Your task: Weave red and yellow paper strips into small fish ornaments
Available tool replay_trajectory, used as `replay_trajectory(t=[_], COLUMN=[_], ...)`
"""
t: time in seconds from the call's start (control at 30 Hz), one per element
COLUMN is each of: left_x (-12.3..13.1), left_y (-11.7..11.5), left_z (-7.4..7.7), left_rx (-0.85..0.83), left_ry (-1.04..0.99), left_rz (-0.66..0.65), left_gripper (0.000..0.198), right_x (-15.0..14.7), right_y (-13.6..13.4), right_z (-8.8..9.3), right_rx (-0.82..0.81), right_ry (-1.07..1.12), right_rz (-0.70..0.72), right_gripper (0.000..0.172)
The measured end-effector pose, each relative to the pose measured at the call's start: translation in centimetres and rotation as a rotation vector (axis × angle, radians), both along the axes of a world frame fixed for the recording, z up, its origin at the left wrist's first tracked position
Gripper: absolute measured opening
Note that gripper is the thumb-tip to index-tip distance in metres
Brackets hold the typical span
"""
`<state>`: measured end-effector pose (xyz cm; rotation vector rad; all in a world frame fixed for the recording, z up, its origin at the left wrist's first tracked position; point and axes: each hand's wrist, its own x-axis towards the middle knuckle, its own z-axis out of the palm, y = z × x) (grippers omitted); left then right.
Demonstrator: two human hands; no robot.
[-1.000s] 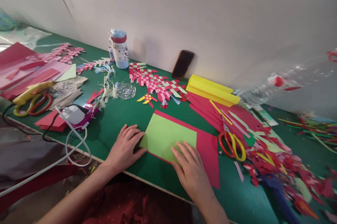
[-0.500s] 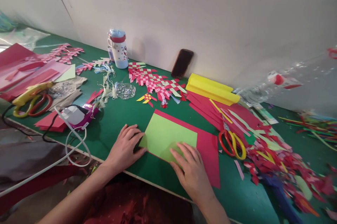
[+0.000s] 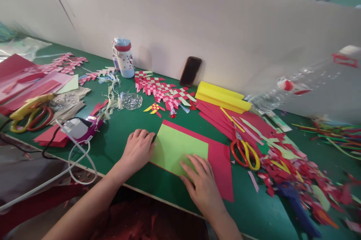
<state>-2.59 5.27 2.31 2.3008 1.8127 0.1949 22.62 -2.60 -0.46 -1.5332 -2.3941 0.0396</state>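
A light green sheet of paper (image 3: pixel 180 140) lies on a larger red sheet (image 3: pixel 221 165), with red showing along the top and right. My right hand (image 3: pixel 201 178) rests on the green sheet's lower right part, fingers spread and pressing lightly. At the left edge of the sheets is my left hand (image 3: pixel 139 146), its bent fingers against the edge and not closed round anything I can see. Part of its thumb is hidden. Red-and-yellow-handled scissors (image 3: pixel 244 153) lie just right of the sheets. Beyond them sits a small yellow-and-red woven paper fish (image 3: pixel 154 108).
Woven paper fish (image 3: pixel 158 89), a phone (image 3: pixel 190 71) and a folded yellow sheet (image 3: pixel 220 95) line the wall. Paper scraps (image 3: pixel 304 180), a blue tool (image 3: pixel 296 206) and a plastic bottle (image 3: pixel 290 86) are right. Left are a water bottle (image 3: pixel 125 59), a charger (image 3: pixel 75 127) and more scissors (image 3: pixel 39 118).
My left hand has shifted slightly, its thumb drawing up closer to the fingers at the paper's left edge. My right hand stays on the green sheet. The camera view has tilted slightly.
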Motion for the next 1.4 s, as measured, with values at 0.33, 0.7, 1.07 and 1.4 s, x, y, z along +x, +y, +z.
replay_trajectory(t=[0.33,0.7,1.07,1.4], left_x=[3.0,2.4,2.9,3.5], left_y=[4.8,5.4,5.3,5.1], left_z=[0.8,0.5,0.2,-0.6], left_rx=[-0.05,-0.15,-0.295,-0.303], left_ry=[0.034,-0.17,-0.675,-0.706], left_rz=[0.073,0.074,0.181,0.14], left_gripper=[0.026,0.017,0.056,0.02], right_x=[-0.2,-0.4,-0.4,-0.7], right_y=[-0.3,-0.4,-0.5,-0.5], right_z=[0.0,0.1,0.5,0.8], right_rx=[0.004,-0.048,-0.082,-0.047], right_ry=[0.013,0.093,0.087,0.117], right_rz=[-0.007,-0.057,-0.072,-0.065], right_gripper=[0.029,0.03,0.032,0.03])
